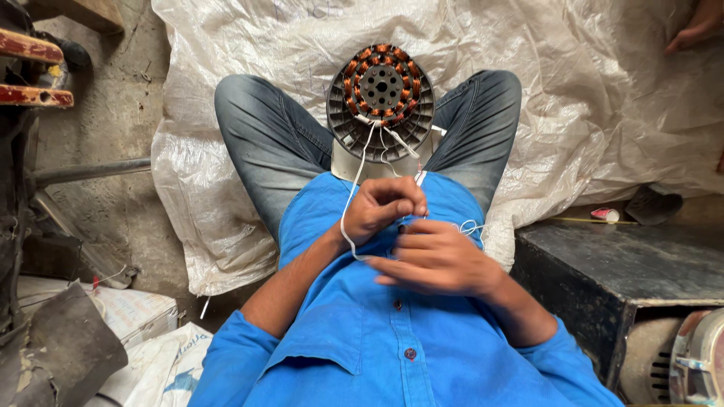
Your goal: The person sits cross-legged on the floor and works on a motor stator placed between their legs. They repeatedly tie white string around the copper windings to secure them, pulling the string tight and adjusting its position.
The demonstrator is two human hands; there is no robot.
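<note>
I sit cross-legged in a blue shirt and grey jeans on a white woven sheet (573, 98). A round fan motor stator (381, 90) with copper windings rests upright between my knees. White thread (351, 197) runs from it down to my hands. My left hand (383, 206) is closed, pinching the thread near my chest. My right hand (436, 258) lies just below it, fingers spread and blurred, with a small thread loop (469, 226) beside it.
A dark metal box (618, 271) stands at my right, with a motor housing (697, 362) below it. Printed sacks (143, 347) and dark scrap lie at the left. Another person's foot (697, 26) shows at the top right.
</note>
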